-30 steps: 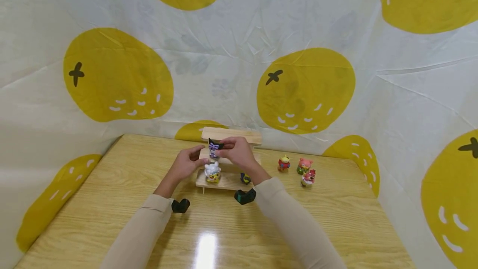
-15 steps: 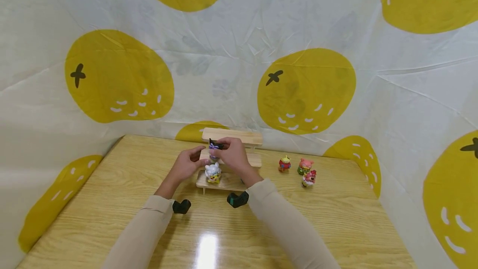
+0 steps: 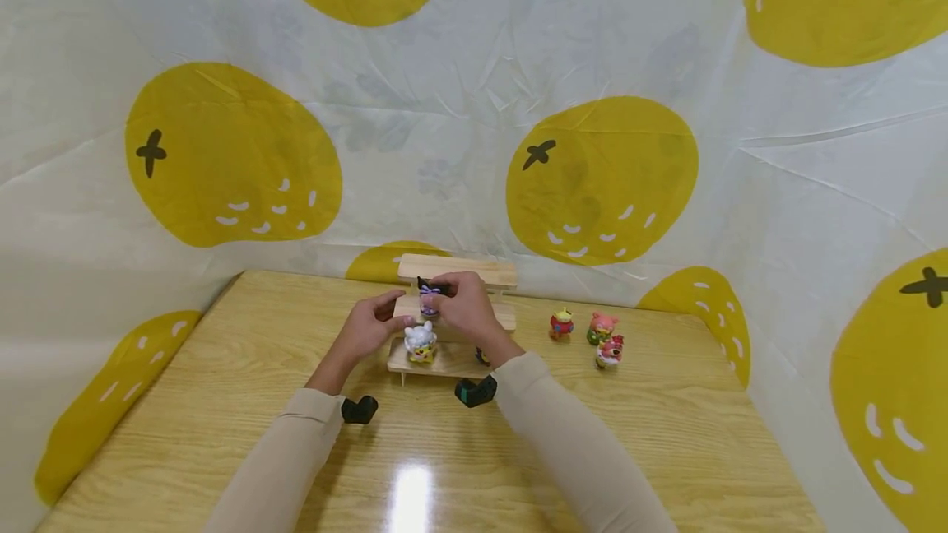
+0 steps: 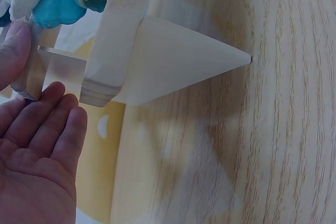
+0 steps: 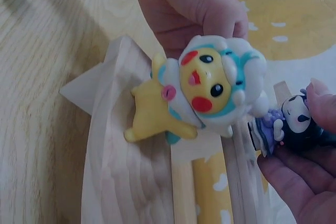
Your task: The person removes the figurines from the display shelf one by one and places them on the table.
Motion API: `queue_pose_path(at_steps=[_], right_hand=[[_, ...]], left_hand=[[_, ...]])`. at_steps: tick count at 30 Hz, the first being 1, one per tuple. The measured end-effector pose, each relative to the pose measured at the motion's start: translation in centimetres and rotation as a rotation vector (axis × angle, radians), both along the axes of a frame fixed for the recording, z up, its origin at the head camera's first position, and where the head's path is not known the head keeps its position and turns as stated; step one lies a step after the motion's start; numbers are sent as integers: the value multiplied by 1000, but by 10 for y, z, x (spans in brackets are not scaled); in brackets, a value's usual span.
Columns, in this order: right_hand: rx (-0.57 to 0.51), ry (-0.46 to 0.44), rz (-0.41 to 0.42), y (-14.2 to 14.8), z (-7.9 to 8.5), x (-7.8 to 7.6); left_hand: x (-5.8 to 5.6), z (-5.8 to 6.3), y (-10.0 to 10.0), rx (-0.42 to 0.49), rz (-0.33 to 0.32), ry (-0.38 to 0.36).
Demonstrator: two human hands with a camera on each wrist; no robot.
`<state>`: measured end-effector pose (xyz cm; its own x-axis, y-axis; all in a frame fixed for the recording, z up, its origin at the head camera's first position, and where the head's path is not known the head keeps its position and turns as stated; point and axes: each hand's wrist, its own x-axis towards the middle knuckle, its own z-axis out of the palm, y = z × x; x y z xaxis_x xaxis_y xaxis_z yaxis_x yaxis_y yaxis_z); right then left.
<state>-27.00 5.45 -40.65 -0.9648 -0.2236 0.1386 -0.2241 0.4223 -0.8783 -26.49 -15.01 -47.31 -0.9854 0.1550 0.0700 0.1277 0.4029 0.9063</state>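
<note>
Figurine in black and purple (image 3: 429, 301), head view: upright at the middle level of a wooden stand (image 3: 420, 266), pinched between thumb and fingers of the right hand (image 3: 468, 307). Risk: that hand reaches over the front shelf (image 3: 450, 362) near a dark figure (image 3: 482, 357); a low withdrawal could knock it. Left wrist view: left hand (image 4: 42, 156) has thumb and index finger narrowed about one end of the middle shelf (image 4: 29, 80), other fingers loose; uneven pressure could shift the stand. Right wrist view: white-hooded figure (image 5: 207, 90) stands near the pinched figurine; a lowered knuckle might tip it. Base contact with shelf: cannot tell.
</note>
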Motion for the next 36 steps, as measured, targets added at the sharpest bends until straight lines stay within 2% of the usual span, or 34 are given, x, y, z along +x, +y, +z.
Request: queue_pose_path(at_steps=[15,21,30,36], right_hand=[[-20,-10,44,22,1,-3],[-2,8,27,29,4,-3],[-24,-14,20,43,3,-1],[-25,5,28,54,2,-1]], left_hand=[[2,1,2,-1,-11,-21],[1,2,2,-22,-4,-17],[4,4,2,-25,0,-23],[3,1,1,-31,-3,3]])
